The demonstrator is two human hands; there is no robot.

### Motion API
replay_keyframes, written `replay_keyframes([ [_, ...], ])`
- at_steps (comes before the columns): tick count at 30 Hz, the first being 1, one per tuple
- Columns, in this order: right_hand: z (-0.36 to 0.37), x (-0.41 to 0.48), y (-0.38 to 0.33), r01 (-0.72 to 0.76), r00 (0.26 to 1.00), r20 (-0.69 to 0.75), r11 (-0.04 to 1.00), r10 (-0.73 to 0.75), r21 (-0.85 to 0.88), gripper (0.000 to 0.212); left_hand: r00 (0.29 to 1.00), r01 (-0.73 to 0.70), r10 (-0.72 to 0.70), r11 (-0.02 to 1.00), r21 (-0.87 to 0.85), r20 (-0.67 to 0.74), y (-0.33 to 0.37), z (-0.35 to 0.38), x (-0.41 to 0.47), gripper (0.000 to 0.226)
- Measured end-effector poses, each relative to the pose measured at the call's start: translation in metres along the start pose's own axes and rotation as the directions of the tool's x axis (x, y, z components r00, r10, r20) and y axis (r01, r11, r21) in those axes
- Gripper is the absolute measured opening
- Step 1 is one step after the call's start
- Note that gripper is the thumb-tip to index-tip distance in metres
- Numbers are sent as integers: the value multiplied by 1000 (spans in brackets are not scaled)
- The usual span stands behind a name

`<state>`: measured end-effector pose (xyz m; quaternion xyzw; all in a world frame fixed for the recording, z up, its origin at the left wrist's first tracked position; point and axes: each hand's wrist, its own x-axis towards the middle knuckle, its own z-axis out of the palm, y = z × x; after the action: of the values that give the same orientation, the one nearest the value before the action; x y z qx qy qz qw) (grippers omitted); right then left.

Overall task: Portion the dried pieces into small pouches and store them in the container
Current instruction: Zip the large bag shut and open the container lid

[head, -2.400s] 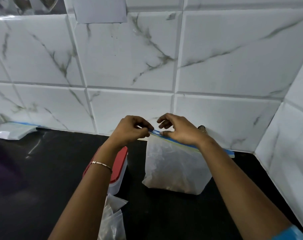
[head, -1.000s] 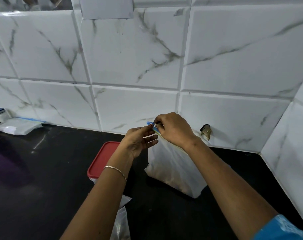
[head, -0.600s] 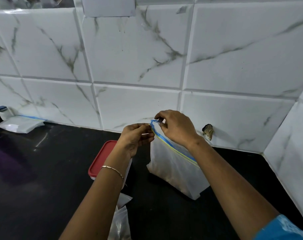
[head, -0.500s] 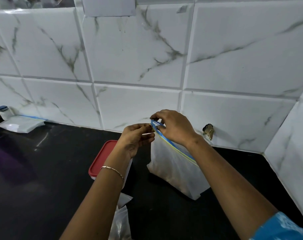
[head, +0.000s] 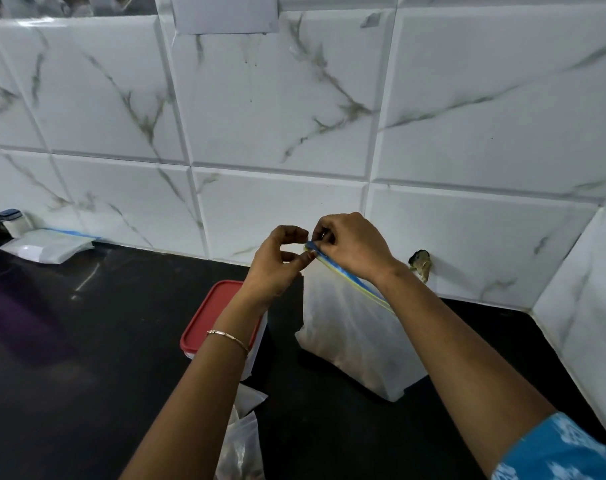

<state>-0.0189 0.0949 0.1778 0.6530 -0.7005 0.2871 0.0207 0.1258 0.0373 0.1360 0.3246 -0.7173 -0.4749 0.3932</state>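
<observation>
Nearest the bottom edge, a couple of small pouches can be seen lying on the black tabletop, with brownish dried pieces dimly visible inside one. Just beyond them the container is parked with its red lid on, partly hidden by the left forearm. To its right the big zip bag is stood upright on the tabletop, its stock showing as a dark band low down. At the left end of its blue zip strip the right hand is clamped in a pinch. The left hand is curled right beside it with a fingertip touching the corner, but whether anything is actually gripped can't be made out. Risk-wise: the bag is only steadied from the top corner, so if the strip gets yanked hard it could be tipped over or popped open too fast and pieces scattered. The container is close enough to get knocked by an elbow too. Far left by the tiled wall, flat pouches are stacked. No brand or writing can be read anywhere; the paper sheet up on the wall looks blank.
</observation>
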Motion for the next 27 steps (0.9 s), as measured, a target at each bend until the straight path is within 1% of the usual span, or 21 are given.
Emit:
replay_keyframes([
  [1, -1, 0, 0, 4, 1000, -2, 1000, -4, -12, 8, 999, 23, -24, 999, 27, 31, 1, -1, 1, 34],
  [3, -3, 0, -1, 10, 1000, 17, 1000, -10, -10, 12, 997, 48, -51, 997, 54, 53, 1, 0, 4, 24],
  [5, -6, 0, -2, 27, 998, 55, 1000, -27, 1, 18, 998, 64, -64, 998, 6, 4, 1, 0, 5, 12],
  [6, -7, -1, -2, 38, 997, 74, 999, -38, 3, 22, 997, 76, -77, 996, -38, -27, 1, 0, 5, 10],
  [9, -11, 0, 2, 24, 993, 117, 998, -30, 53, 25, 992, 99, -107, 988, -121, -63, 0, -2, 4, 12],
  [11, -14, -1, 3, 17, 990, 141, 996, -30, 92, 24, 995, 95, -98, 990, -109, -31, 1, -5, 4, 15],
  [13, -15, -1, 2, 30, 987, 152, 995, -44, 93, 24, 995, 82, -78, 995, -63, 56, 2, -7, 3, 25],
  [15, -15, -1, -1, 49, 992, 115, 997, -56, 65, 21, 988, 85, -79, 996, -34, 133, 5, -6, 2, 29],
  [16, -14, -1, -2, 52, 995, 83, 997, -57, 54, 20, 988, 91, -83, 994, -54, 133, 6, -4, 1, 27],
  [18, -13, -3, -2, 44, 998, 34, 998, -46, 37, 17, 993, 105, -96, 985, -134, 74, 6, 1, 0, 20],
  [20, -14, -4, -1, 26, 999, 33, 999, -27, 21, 16, 994, 112, -111, 980, -165, 17, 4, 4, 1, 13],
  [23, -17, -5, 4, -18, 993, 112, 999, 21, -33, 20, 993, 117, -117, 981, -158, 6, 0, 7, 1, 9],
  [25, -21, -6, 8, -44, 985, 162, 997, 53, -61, 22, 992, 120, -124, 975, -188, -9, 0, 10, 0, 7],
  [27, -26, -7, 10, -53, 983, 174, 998, 58, -35, 21, 990, 129, -139, 967, -221, -28, 1, 11, -1, 7],
])
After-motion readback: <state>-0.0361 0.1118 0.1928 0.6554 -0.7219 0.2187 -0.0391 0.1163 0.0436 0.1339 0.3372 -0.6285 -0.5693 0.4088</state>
